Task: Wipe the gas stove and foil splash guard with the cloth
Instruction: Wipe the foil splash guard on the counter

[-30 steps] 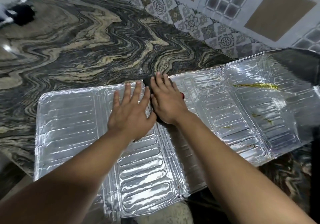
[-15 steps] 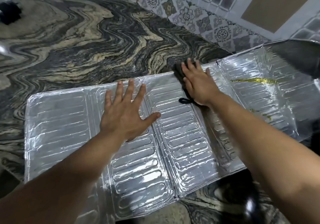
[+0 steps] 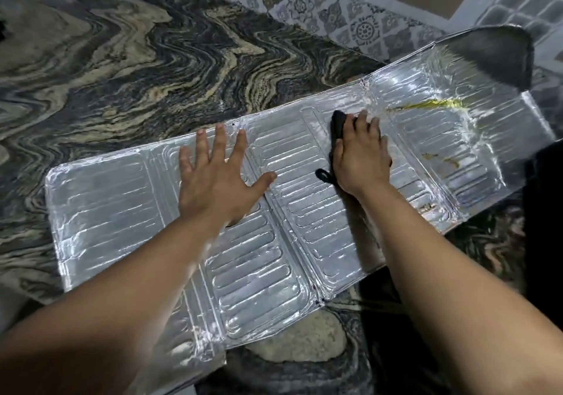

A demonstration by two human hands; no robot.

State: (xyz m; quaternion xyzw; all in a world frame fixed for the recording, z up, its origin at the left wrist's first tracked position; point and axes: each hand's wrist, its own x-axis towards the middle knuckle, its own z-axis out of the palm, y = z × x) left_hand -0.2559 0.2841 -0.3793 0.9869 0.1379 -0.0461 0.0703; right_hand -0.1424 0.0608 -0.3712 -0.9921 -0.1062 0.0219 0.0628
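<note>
The silver foil splash guard (image 3: 100,211) lies unfolded flat on the marbled counter, several ribbed panels wide. My left hand (image 3: 216,181) presses flat on a middle panel with its fingers spread. My right hand (image 3: 361,156) presses a black cloth (image 3: 337,124) onto the panel to the right; the cloth shows past my fingertips and a loop of it sticks out near my wrist. Yellow-green smears (image 3: 426,105) and brown specks (image 3: 441,160) mark the right panels. The gas stove is out of view.
The dark swirled stone counter (image 3: 152,59) stretches behind and to the left. A patterned tile wall (image 3: 365,28) rises at the back right. The guard's far right panel (image 3: 487,56) tilts up and looks dark. The counter's front edge runs under the guard near me.
My right hand has slid the black cloth rightward along the foil, from beside my left hand toward the stained panels. My left hand has stayed pressed on the same panel.
</note>
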